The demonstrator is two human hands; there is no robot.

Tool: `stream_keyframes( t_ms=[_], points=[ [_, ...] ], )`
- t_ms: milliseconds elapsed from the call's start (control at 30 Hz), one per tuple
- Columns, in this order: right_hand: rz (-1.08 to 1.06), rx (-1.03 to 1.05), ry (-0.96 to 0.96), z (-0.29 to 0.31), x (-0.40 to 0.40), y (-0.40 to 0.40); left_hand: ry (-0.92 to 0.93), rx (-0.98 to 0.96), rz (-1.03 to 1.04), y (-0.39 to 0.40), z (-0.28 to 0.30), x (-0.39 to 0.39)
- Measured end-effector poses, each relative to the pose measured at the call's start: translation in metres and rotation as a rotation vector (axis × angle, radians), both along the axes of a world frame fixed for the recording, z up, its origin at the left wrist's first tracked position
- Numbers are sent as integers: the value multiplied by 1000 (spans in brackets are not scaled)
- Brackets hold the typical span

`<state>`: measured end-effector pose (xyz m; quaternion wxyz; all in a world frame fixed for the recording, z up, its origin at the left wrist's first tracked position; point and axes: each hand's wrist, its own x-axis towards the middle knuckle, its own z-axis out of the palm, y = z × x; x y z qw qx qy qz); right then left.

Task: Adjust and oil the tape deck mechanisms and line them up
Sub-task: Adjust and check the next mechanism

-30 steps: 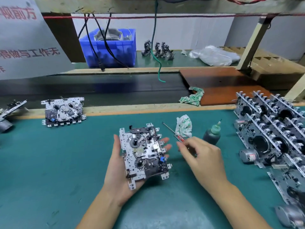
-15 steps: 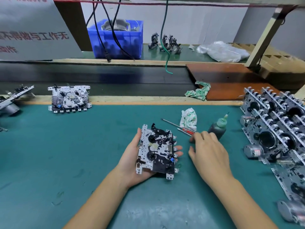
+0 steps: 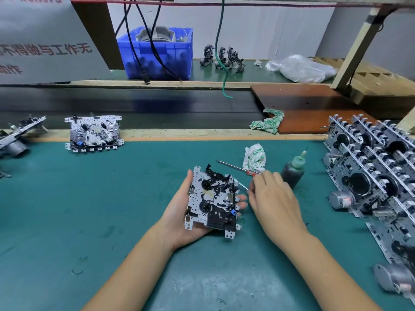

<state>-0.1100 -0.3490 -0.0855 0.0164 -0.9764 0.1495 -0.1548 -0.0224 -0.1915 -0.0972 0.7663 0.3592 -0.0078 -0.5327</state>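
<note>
I keep the tape deck mechanism [image 3: 212,198] in the lower middle of the frame, cradled in my left hand [image 3: 179,216] with thumb and fingers curled round its edges, and I think the good way is to hold it level and steady while my right hand [image 3: 272,198] brings a tool to its right edge. That hand seems to pinch a thin pale stick [image 3: 242,185], but its fingertips are turned away, so I cannot tell the grip. The screwdriver [image 3: 238,169] and the oil bottle [image 3: 293,173] lie just beyond it; the row of mechanisms [image 3: 370,173] is cut off at the right edge.
</note>
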Motion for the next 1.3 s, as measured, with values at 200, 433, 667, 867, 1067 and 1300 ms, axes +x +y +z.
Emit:
stream_keyframes(
  t_ms=[200, 433, 667, 867, 1067, 1300],
  points=[
    [64, 975, -224, 10, 3, -1, 2, -8, -31, 1, -1, 3],
    [212, 1556, -88, 31, -6, -14, 17, -25, -61, 2, -2, 4],
    [322, 1548, 272, 36, -14, -14, 25, 2, -50, 2, -5, 7],
    [309, 1528, 310, 32, -13, -16, -11, 30, -43, 2, -7, 9],
    [282, 1383, 398, 30, -13, -13, -18, 48, -34, 1, -7, 9],
    [278, 1375, 491, 32, -15, -10, -5, 47, -35, 2, -6, 9]
  ],
)
